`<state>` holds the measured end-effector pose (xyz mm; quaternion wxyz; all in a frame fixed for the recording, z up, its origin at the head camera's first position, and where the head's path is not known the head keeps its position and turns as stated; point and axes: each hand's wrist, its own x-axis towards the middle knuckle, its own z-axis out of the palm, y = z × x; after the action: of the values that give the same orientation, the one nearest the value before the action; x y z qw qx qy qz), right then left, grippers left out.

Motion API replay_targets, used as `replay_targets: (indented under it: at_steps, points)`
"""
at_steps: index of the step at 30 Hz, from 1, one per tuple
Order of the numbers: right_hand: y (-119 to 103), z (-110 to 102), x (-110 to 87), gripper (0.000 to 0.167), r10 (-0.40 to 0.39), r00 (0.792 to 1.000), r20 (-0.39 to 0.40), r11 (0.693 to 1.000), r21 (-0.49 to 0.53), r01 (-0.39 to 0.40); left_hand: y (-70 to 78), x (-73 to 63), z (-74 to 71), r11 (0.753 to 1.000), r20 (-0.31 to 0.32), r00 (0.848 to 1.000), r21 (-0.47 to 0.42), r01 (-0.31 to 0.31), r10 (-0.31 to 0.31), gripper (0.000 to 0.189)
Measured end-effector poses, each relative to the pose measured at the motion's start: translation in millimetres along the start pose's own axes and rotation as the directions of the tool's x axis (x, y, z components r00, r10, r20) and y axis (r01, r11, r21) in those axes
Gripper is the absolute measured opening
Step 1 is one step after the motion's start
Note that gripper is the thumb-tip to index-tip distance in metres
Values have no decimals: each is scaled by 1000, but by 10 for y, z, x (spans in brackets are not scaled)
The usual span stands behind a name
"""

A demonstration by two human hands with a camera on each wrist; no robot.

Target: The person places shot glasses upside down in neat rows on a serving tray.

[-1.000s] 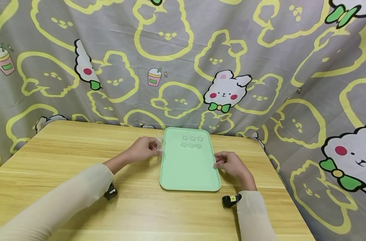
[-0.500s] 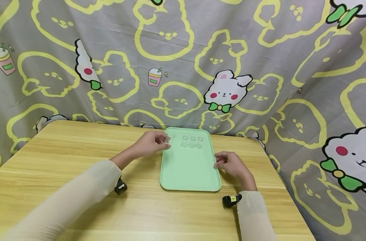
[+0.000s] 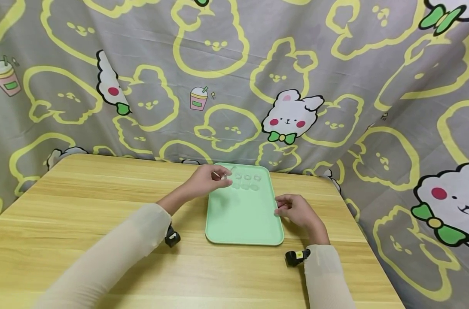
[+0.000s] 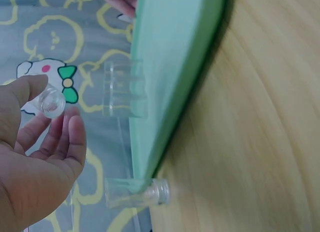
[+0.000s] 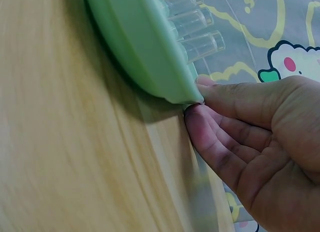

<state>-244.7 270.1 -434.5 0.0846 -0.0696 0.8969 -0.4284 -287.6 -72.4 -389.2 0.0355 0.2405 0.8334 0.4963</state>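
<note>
A pale green tray (image 3: 244, 219) lies on the wooden table. Three small clear cylindrical cups (image 5: 195, 22) stand in a row on its far part. My left hand (image 3: 203, 182) is above the tray's left side, thumb and fingers pinching another clear cup (image 4: 51, 102); in the head view the fingers mostly cover it. A further clear cup (image 4: 137, 192) shows beside the tray's edge in the left wrist view; the left hand seems to hide it from the head view. My right hand (image 3: 296, 211) pinches the tray's right rim between thumb and fingers.
The wooden table (image 3: 103, 189) runs out to both sides of the tray. A grey patterned curtain (image 3: 226, 124) hangs behind it and along the right. Each wrist carries a small black camera, such as the right camera (image 3: 295, 258).
My left hand has moved right with the clear cup, from beside the tray's left edge to over the tray, close to the standing cups. The right hand stays at the rim.
</note>
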Motion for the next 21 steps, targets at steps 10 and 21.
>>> replay_targets:
  at_steps: [10,21]
  points:
    - [-18,-12,-8,43,7,1000,4,1000,6,-7,77,124,156,997,-1,1000,-70,27,-27,36]
    - [3,-11,4,44,1,1000,5,1000,14,-1,66,230,289,989,-23,998,-137,62,-66,40]
